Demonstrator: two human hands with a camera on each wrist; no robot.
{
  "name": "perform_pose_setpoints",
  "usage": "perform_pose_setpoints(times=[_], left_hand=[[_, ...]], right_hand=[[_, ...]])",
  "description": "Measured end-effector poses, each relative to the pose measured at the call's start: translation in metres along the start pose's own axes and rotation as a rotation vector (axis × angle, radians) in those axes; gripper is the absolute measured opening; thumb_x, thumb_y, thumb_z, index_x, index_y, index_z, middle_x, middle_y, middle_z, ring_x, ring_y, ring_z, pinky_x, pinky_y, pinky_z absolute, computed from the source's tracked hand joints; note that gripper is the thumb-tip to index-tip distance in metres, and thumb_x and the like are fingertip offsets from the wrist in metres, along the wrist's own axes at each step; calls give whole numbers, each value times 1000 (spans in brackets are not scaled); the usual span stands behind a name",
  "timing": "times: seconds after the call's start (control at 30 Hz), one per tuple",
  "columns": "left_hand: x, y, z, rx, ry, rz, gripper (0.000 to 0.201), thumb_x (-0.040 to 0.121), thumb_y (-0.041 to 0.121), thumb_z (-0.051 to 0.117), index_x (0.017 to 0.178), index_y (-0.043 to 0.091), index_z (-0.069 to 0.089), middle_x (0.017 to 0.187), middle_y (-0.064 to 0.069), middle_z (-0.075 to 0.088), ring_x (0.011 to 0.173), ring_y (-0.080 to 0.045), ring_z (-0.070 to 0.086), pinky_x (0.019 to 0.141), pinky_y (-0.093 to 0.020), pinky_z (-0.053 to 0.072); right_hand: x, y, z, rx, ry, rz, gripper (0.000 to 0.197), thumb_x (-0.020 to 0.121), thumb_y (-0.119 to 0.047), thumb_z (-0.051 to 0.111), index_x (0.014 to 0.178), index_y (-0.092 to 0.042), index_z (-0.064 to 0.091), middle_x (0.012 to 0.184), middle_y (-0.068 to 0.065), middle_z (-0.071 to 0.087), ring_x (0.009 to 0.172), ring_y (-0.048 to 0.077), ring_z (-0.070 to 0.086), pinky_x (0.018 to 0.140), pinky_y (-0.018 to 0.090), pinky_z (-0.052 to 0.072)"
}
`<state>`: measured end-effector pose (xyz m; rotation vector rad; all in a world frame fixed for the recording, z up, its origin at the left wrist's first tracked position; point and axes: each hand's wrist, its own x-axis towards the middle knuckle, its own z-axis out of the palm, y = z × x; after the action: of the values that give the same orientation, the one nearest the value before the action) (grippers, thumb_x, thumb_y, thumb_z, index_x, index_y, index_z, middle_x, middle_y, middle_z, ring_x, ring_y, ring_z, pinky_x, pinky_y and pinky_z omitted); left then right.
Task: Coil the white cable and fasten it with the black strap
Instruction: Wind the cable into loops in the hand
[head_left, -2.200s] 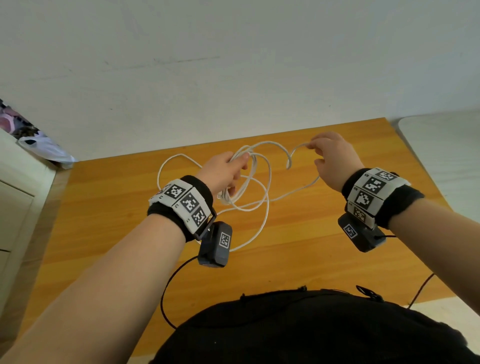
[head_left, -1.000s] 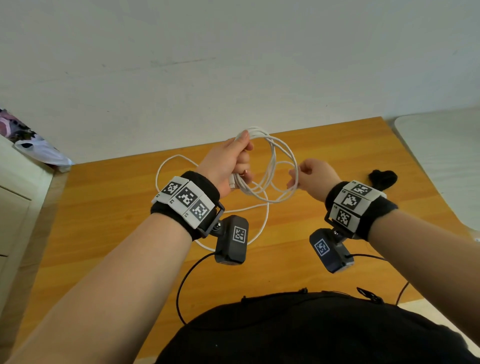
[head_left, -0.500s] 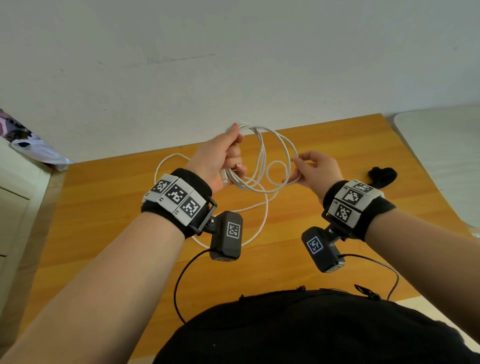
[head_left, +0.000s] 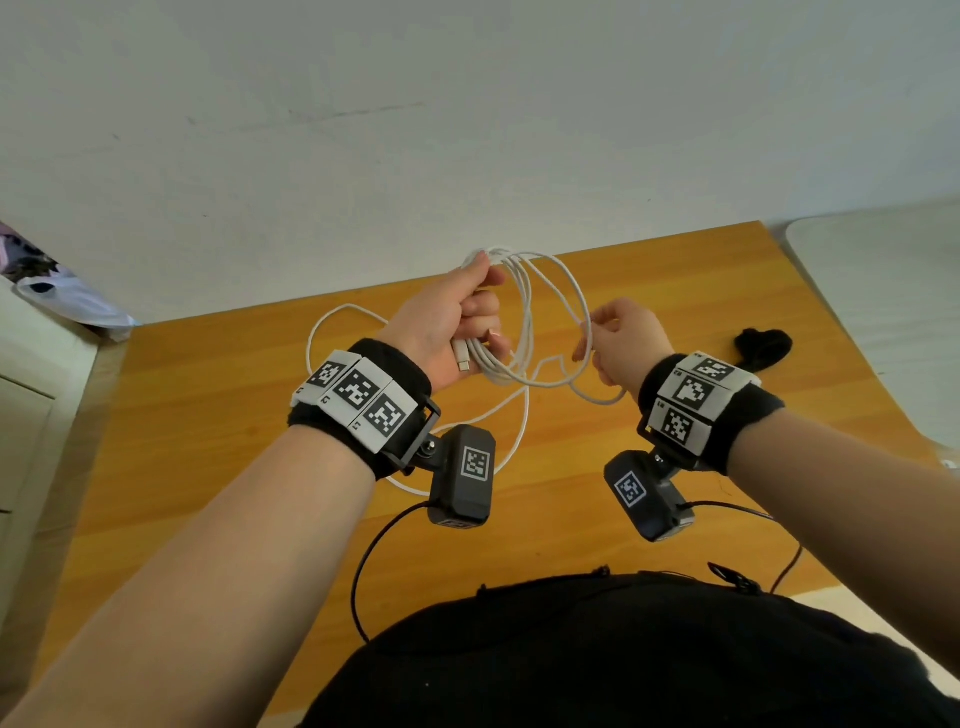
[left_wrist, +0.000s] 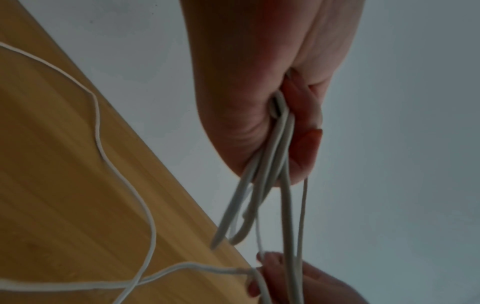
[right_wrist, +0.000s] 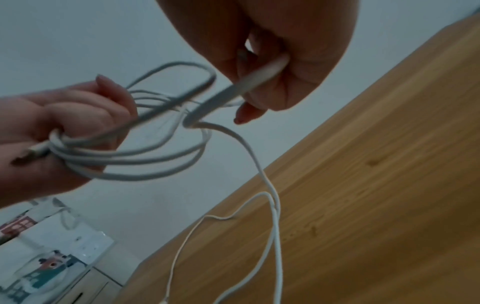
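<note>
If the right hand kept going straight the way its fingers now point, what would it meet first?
The right hand pinches a strand of the white cable with its fingers pointing toward the left hand. It would probably first meet the hanging loops gathered in that hand's grip, though depth between them is unclear.

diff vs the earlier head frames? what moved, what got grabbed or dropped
The right hand, far out to the right 2.2 s ago, came in beside the left hand, sliding along the white cable it pinches. The left hand rose and now grips more loops. Less slack lies on the table. Nothing dropped. The black strap lies untouched.
</note>
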<state>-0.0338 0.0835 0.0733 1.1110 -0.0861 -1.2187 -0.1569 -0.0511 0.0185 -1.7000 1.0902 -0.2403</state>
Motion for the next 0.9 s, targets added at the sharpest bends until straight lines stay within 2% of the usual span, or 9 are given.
perform_pose_setpoints(times=[0.13, 0.23, 0.3, 0.33, 0.4, 0.5, 0.63, 0.73, 0.9], left_hand=[[3, 5, -1, -138, 27, 41, 31, 96, 38, 45, 78, 16, 55, 46, 9, 29, 37, -5, 24, 49, -20, 36], [6, 7, -2, -193, 57, 70, 33, 96, 38, 46, 76, 15, 57, 46, 8, 29, 37, -5, 25, 50, -20, 35], [7, 9, -3, -236, 74, 93, 32, 96, 38, 46, 76, 15, 56, 45, 8, 29, 37, -6, 24, 50, -20, 34], [8, 10, -4, -264, 82, 108, 32, 96, 38, 46, 76, 15, 56, 45, 7, 29, 37, -6, 23, 49, -19, 34], [10, 14, -6, -300, 98, 133, 31, 96, 37, 46, 76, 15, 55, 44, 7, 28, 36, -6, 23, 47, -19, 34], [12, 15, -9, -268, 117, 138, 30, 96, 37, 46, 77, 15, 55, 44, 7, 29, 36, -6, 23, 47, -19, 35], [15, 8, -12, -228, 142, 131, 30, 96, 38, 45, 79, 15, 54, 44, 9, 30, 36, -6, 24, 46, -20, 35], [16, 5, -14, -230, 163, 131, 30, 96, 38, 46, 79, 15, 55, 44, 9, 30, 35, -6, 24, 49, -21, 34], [13, 6, -15, -165, 136, 102, 31, 97, 38, 44, 78, 15, 55, 45, 8, 30, 37, -6, 24, 52, -21, 34]], right_hand=[[-4, 8, 2, -156, -113, 16, 22, 95, -23, 49, 84, -6, 57, 66, 7, 65, 37, 13, 43, 40, 23, 37], [-10, 12, 2, -112, -220, 43, 35, 92, -32, 54, 86, 2, 61, 63, 10, 65, 29, 8, 42, 35, 20, 34], [-13, 14, -1, -196, -330, 47, 33, 88, -34, 60, 79, -2, 60, 43, -5, 58, 33, 10, 40, 39, 20, 36], [-15, 16, -2, -280, -382, 34, 31, 87, -33, 62, 73, -6, 59, 36, -7, 53, 35, 10, 40, 41, 20, 37], [-17, 23, -4, -374, -426, 10, 30, 88, -31, 61, 68, -9, 57, 36, -7, 51, 37, 11, 43, 44, 20, 39], [-14, 30, -5, -197, -333, 79, 26, 90, -27, 59, 80, -3, 59, 58, 3, 57, 46, 14, 44, 45, 23, 41], [-9, 23, -5, 140, -97, 105, 24, 96, -22, 49, 92, -3, 63, 66, 3, 54, 50, 14, 42, 45, 25, 39], [-5, 17, -6, 34, 82, 51, 28, 99, -17, 38, 106, -7, 64, 70, -2, 54, 52, 13, 42, 47, 26, 38], [-3, 11, -6, -116, 195, -77, 13, 95, -14, 46, 104, -14, 56, 71, -1, 63, 55, 9, 51, 43, 21, 36]])
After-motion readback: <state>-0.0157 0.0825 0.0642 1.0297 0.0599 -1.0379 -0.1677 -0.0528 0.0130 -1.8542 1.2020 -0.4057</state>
